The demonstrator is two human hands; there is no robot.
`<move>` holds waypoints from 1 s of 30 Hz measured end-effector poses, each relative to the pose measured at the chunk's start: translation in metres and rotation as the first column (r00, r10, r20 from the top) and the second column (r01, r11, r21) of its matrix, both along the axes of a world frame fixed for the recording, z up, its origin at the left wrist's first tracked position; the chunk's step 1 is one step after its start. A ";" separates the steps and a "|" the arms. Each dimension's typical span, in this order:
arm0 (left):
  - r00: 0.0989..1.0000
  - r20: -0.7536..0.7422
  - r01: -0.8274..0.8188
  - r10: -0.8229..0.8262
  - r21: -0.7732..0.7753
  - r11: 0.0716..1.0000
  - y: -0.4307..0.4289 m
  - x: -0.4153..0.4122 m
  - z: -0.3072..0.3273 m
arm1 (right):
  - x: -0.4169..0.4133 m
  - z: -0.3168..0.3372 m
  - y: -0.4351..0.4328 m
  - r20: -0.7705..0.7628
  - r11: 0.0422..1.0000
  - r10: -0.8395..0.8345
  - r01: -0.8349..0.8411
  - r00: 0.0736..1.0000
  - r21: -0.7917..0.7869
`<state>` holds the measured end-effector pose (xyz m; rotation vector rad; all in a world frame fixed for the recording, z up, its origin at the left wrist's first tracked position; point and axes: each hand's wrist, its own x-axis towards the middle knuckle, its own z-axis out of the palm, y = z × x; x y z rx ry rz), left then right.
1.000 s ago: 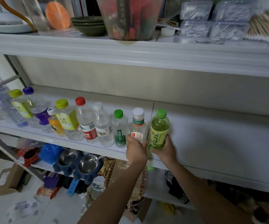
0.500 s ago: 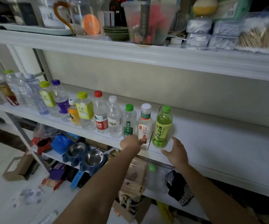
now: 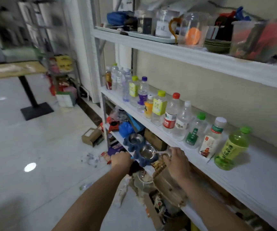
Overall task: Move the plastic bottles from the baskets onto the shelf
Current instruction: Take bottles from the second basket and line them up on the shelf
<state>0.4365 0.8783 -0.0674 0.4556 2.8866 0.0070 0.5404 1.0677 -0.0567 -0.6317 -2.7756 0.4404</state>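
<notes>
Bottles (image 3: 169, 117) are standing upright in a row on the middle shelf (image 3: 259, 172), caps pointing up. My left hand (image 3: 121, 159) and right hand (image 3: 177, 162) are hovering by its front edge. Blur's hiding whether my fingers are apart or together.

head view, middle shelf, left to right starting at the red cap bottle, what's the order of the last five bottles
red-cap bottle → clear white-cap bottle → green-cap bottle → red-label white-cap bottle → green tea bottle

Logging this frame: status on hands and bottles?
Left hand, right hand low by shelf edge, neither holding a bottle; left's fingers hidden. Bottles upright in a row on shelf, green bottle at right end. Baskets out of view.
</notes>
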 end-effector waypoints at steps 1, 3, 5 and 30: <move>0.999 -0.008 -0.051 0.051 -0.003 0.999 -0.026 -0.004 0.001 | -0.018 0.002 -0.024 -0.001 0.998 0.065 -0.065 0.998 -0.010; 0.989 -0.008 -0.147 0.147 0.002 0.989 -0.081 -0.013 0.004 | -0.052 0.006 -0.073 0.009 0.981 0.195 -0.195 0.981 -0.022; 0.967 -0.008 -0.255 0.255 0.001 0.967 -0.145 -0.022 0.007 | -0.088 0.009 -0.125 0.008 0.943 0.333 -0.333 0.943 0.028; -0.092 0.001 -0.996 0.996 0.013 -0.092 -0.710 0.116 0.007 | -0.218 0.005 -0.819 0.118 -0.128 0.986 -0.990 -0.120 0.058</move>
